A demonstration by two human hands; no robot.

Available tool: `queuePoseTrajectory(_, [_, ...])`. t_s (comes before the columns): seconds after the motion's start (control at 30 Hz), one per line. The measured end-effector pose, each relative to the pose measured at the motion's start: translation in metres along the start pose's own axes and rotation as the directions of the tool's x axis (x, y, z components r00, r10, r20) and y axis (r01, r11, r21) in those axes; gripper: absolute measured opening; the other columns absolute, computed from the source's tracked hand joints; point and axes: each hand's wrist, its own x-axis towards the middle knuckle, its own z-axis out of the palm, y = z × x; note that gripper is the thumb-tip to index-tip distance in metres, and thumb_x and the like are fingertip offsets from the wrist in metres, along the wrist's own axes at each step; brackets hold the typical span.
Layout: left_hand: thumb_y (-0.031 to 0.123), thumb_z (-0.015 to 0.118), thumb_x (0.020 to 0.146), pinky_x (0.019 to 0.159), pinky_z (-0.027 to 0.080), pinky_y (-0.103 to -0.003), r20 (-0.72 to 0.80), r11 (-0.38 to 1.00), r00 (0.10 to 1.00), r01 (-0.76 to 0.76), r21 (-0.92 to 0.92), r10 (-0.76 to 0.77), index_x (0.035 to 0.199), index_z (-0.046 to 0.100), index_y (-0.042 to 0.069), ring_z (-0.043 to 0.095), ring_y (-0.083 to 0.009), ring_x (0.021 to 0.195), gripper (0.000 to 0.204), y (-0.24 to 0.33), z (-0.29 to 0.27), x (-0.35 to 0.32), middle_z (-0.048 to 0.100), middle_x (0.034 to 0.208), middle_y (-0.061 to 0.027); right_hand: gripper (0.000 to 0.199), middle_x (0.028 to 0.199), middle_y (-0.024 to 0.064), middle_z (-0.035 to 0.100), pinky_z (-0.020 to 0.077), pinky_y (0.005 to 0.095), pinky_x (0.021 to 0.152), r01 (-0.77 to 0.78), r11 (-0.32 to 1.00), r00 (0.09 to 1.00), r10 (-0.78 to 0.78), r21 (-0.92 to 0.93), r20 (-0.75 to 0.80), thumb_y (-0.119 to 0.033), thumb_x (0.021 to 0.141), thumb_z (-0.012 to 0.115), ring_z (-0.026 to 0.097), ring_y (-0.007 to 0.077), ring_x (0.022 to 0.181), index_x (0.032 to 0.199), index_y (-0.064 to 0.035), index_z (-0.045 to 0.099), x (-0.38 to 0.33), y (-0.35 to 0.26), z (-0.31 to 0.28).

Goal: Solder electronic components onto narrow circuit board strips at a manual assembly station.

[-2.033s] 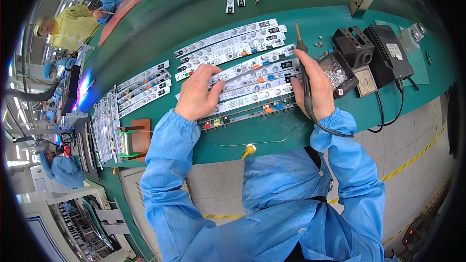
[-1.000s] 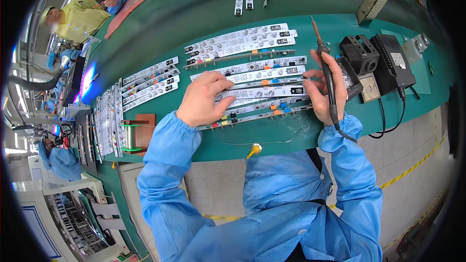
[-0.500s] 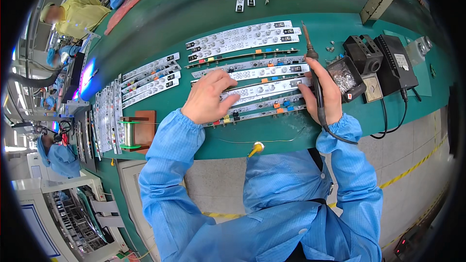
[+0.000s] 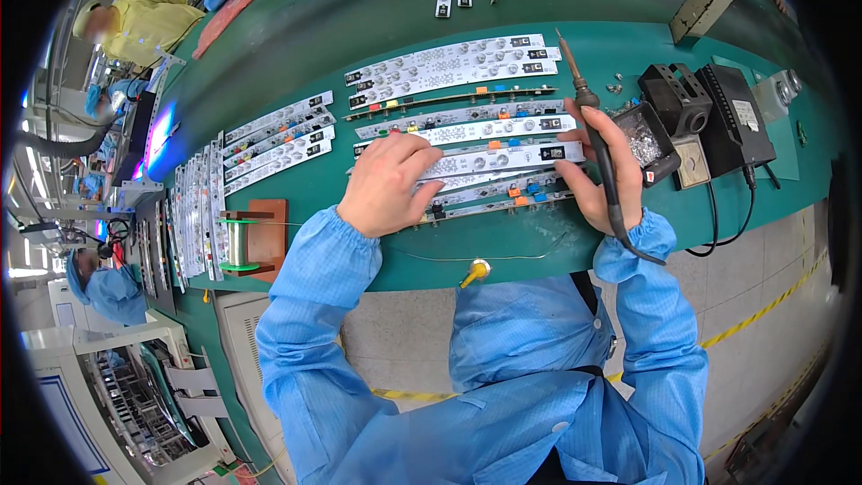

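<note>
My left hand point(image 4: 386, 187) grips the left end of a white circuit board strip point(image 4: 498, 160), thumb below it and fingers across its top. The strip lies among other narrow boards on the green bench. My right hand point(image 4: 612, 175) holds a soldering iron point(image 4: 606, 157) by its dark handle, tip pointing up and away. Its thumb and fingertips are at the same strip's right end. Just nearer lies a board strip with orange and blue parts point(image 4: 521, 198). Beyond are another white strip point(image 4: 489, 130) and a thin board standing on edge point(image 4: 449, 101).
White strips point(image 4: 449, 67) lie farther back, with more boards point(image 4: 278, 148) at the left. A solder wire spool point(image 4: 237, 244) stands left on its holder. At right are a tray of small metal bits point(image 4: 663, 166), an iron stand point(image 4: 673, 99) and a black box point(image 4: 732, 112).
The gripped white strip has shifted slightly away from me and now partly covers its neighbour. Both hands moved a little with it. The soldering iron stays in my right hand.
</note>
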Motion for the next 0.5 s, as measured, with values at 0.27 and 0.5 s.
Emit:
queuePoseTrajectory(0.27, [0.007, 0.072, 0.071, 0.079, 0.049, -0.040, -0.068, 0.984, 0.996, 0.048, -0.169, -0.060, 0.096, 0.063, 0.004, 0.061, -0.0295, 0.091, 0.027, -0.009, -0.005, -0.007, 0.063, 0.098, -0.0108, 0.067, 0.137, 0.0254, 0.047, 0.0528, 0.0339, 0.087, 0.039, 0.980, 0.999, -0.031, 0.195, -0.042, 0.012, 0.078, 0.063, 0.060, 0.0238, 0.108, 0.138, -0.0032, 0.037, 0.009, -0.018, 0.005])
queuePoseTrajectory(0.5, [0.007, 0.073, 0.068, 0.077, 0.050, -0.038, -0.063, 0.987, 0.993, 0.094, -0.128, -0.102, 0.096, 0.063, 0.003, 0.062, -0.0310, 0.089, 0.030, -0.023, -0.016, -0.025, 0.064, 0.097, -0.0124, 0.061, 0.132, 0.0230, 0.052, 0.0480, 0.0327, 0.094, -0.013, 0.899, 0.962, 0.130, 0.438, -0.238, 0.001, 0.084, 0.066, 0.058, 0.0224, 0.112, 0.138, -0.0020, 0.038, 0.020, -0.034, 0.010])
